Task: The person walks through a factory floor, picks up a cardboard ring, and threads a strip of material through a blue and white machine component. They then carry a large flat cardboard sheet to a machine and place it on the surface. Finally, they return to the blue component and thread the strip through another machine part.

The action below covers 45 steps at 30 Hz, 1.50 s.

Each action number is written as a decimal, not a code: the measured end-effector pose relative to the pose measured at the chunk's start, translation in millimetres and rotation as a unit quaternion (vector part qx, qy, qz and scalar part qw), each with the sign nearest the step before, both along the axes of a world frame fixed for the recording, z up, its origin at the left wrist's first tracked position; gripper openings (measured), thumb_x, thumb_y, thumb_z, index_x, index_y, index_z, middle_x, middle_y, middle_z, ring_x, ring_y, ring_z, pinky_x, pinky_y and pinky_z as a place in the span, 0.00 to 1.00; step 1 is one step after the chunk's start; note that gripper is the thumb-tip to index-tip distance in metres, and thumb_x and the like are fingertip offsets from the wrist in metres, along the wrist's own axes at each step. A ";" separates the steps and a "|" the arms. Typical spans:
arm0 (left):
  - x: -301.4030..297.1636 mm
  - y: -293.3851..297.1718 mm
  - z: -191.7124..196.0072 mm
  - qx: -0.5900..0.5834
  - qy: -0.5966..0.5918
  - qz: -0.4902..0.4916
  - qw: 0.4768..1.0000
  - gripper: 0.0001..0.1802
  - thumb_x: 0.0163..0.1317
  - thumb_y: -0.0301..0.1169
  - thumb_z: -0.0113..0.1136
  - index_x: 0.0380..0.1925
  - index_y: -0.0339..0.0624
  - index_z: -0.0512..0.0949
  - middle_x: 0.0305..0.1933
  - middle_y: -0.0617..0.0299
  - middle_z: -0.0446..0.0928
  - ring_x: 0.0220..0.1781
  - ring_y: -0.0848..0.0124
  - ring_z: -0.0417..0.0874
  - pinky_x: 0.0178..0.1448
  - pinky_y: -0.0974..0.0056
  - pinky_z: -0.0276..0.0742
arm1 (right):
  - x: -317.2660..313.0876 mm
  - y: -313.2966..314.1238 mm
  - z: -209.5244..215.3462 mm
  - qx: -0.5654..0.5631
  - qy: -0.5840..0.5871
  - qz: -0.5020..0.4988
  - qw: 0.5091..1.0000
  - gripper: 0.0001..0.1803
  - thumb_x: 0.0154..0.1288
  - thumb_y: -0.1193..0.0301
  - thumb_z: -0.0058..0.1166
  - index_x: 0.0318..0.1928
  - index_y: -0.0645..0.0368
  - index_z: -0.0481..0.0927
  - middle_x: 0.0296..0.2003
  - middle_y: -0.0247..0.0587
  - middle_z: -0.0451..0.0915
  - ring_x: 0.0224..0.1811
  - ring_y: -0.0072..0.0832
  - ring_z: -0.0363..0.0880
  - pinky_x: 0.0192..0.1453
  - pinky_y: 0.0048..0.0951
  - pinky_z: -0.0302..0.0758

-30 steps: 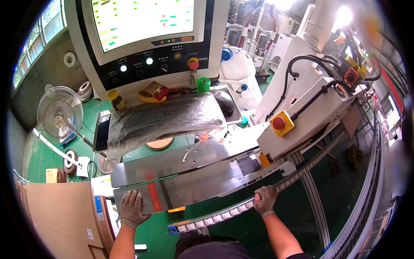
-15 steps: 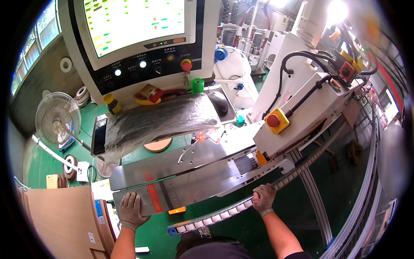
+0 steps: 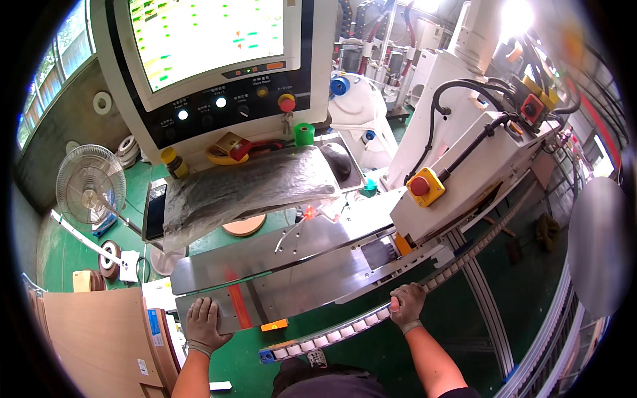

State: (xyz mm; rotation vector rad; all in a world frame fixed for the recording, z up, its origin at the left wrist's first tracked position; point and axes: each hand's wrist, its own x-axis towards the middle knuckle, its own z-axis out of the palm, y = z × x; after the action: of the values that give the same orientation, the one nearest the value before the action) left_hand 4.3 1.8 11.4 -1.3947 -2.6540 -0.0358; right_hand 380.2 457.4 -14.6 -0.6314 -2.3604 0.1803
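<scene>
The left hand, gloved, lies flat with fingers spread on the near end of the long steel machine cover, close beside the red stripe that crosses it; it is open and pressing, not clasping anything. The right hand, also gloved, has its grip closed around the roller rail, the strip of small white rollers that runs along the near edge of the machine, with the fingers curled over the top. To my eye the risk sits with that right hand: if the rail or the cover shifts, the fingers wrapped between the rollers and the steel edge could be pinched. The left palm has only friction on smooth metal, so a hard push might make it slide toward the panel's edge. The red emergency stop button on its yellow housing stands well apart from both hands, up the machine, so neither could reach it quickly. The control panel with its lit screen looks live, and I cannot tell whether the machine is halted. The plastic-wrapped keyboard hangs over the far side of the cover and could be knocked.
</scene>
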 end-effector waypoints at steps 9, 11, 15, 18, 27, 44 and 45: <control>-1.4 -2.2 1.3 0.070 0.017 -0.025 0.997 0.49 0.41 0.60 0.74 0.61 0.42 0.74 0.68 0.50 0.72 0.72 0.48 0.70 0.76 0.43 0.64 | -12.3 -1.0 -3.3 0.000 -0.010 0.028 1.000 0.17 0.69 0.54 0.50 0.28 0.50 0.80 0.32 0.37 0.82 0.40 0.42 0.81 0.51 0.49 0.72; -6.2 -5.1 -2.6 0.095 0.017 -0.034 0.995 0.49 0.42 0.58 0.74 0.62 0.42 0.74 0.68 0.50 0.72 0.72 0.49 0.71 0.75 0.44 0.66 | -3.2 -1.6 -20.2 0.000 -0.023 -0.015 1.000 0.14 0.68 0.56 0.50 0.31 0.49 0.82 0.36 0.39 0.82 0.45 0.44 0.80 0.62 0.52 0.69; -7.1 -7.8 2.6 0.078 -0.038 -0.045 0.995 0.52 0.44 0.58 0.76 0.66 0.41 0.70 0.73 0.50 0.70 0.77 0.49 0.67 0.80 0.45 0.62 | 7.1 -7.4 -22.5 0.011 -0.014 0.005 1.000 0.11 0.68 0.65 0.50 0.31 0.55 0.80 0.31 0.46 0.78 0.38 0.49 0.76 0.51 0.50 0.71; -9.9 -27.1 6.1 0.056 -0.063 -0.029 0.996 0.52 0.48 0.59 0.73 0.69 0.43 0.68 0.75 0.50 0.66 0.79 0.50 0.63 0.82 0.45 0.58 | 7.3 -21.2 -28.1 0.024 -0.039 -0.006 0.999 0.16 0.72 0.60 0.49 0.30 0.57 0.79 0.31 0.47 0.78 0.38 0.49 0.75 0.49 0.50 0.70; 57.0 -61.9 -16.3 0.179 -0.145 0.078 0.970 0.38 0.66 0.54 0.61 0.69 0.43 0.71 0.78 0.52 0.65 0.82 0.52 0.60 0.84 0.45 0.52 | -98.4 -172.5 4.4 -0.041 -0.165 0.075 0.983 0.19 0.70 0.58 0.52 0.26 0.56 0.83 0.27 0.45 0.81 0.35 0.48 0.79 0.44 0.49 0.73; 81.4 -454.8 -0.3 0.107 -0.116 0.530 0.833 0.40 0.67 0.54 0.58 0.73 0.43 0.69 0.81 0.48 0.62 0.83 0.48 0.56 0.86 0.44 0.46 | -375.8 -495.5 -11.7 -0.120 -0.512 0.542 0.655 0.24 0.73 0.52 0.55 0.53 0.60 0.85 0.51 0.50 0.86 0.56 0.49 0.84 0.60 0.46 0.79; 90.7 -465.8 -2.4 0.051 -0.094 0.536 0.837 0.41 0.66 0.55 0.58 0.74 0.45 0.69 0.80 0.49 0.62 0.83 0.48 0.57 0.86 0.44 0.46 | -384.5 -507.2 -12.4 -0.122 -0.504 0.547 0.657 0.25 0.73 0.52 0.56 0.54 0.62 0.85 0.52 0.51 0.86 0.55 0.49 0.85 0.61 0.45 0.80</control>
State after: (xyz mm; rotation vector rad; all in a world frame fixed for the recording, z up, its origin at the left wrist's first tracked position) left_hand 95.0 -464.1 8.9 0.2817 -3.1088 -0.1891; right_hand -4.3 -49.8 -27.0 1.0256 -3.5063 0.8626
